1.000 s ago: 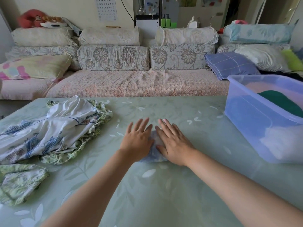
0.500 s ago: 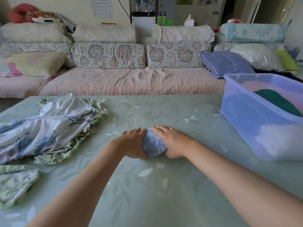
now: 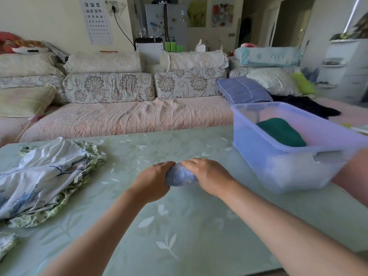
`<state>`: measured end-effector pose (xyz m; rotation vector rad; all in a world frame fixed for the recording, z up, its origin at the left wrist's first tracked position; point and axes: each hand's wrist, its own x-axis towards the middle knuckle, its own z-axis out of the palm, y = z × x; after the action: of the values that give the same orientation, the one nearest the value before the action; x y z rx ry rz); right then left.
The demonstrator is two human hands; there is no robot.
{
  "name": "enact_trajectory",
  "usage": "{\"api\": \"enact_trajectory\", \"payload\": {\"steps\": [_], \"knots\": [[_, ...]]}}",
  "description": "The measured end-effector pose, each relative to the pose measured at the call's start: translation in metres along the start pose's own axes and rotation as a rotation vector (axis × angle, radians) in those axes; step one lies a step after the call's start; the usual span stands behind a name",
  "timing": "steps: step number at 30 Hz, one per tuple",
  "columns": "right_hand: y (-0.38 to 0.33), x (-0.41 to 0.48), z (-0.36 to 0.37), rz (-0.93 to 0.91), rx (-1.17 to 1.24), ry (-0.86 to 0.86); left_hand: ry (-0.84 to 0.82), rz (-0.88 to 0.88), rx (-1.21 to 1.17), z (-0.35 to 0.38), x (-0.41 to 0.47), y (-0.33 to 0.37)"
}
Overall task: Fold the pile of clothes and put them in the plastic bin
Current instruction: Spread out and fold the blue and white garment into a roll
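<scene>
On my feed the left hand [image 3: 153, 181] and right hand [image 3: 207, 177] are over the table [image 3: 179, 236], left of the plastic bin [image 3: 278, 162]. Both curl round a small rolled blue cloth [image 3: 180, 176], gripping it from either side. Well left of the bin lies the unfolded pile of clothes [image 3: 45, 176]. Inside the bin I see a green cloth [image 3: 280, 132]. Behind the bin stands a sofa [image 3: 129, 118]

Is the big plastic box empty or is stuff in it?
Not empty. A dark green cloth lies inside the plastic bin, seen over its rim.
</scene>
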<state>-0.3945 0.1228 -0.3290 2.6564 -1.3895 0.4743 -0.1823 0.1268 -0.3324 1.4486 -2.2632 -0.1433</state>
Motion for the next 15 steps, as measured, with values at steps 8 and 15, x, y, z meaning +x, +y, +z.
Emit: {"api": "enact_trajectory", "payload": {"steps": [8, 15], "knots": [[0.079, -0.052, -0.131, 0.114, -0.11, 0.272, 0.186, 0.245, 0.02, -0.04, 0.086, 0.132], [0.194, -0.058, -0.197, 0.288, -0.176, 0.264, 0.151, 0.317, 0.041, -0.031, 0.202, 0.225]]}}
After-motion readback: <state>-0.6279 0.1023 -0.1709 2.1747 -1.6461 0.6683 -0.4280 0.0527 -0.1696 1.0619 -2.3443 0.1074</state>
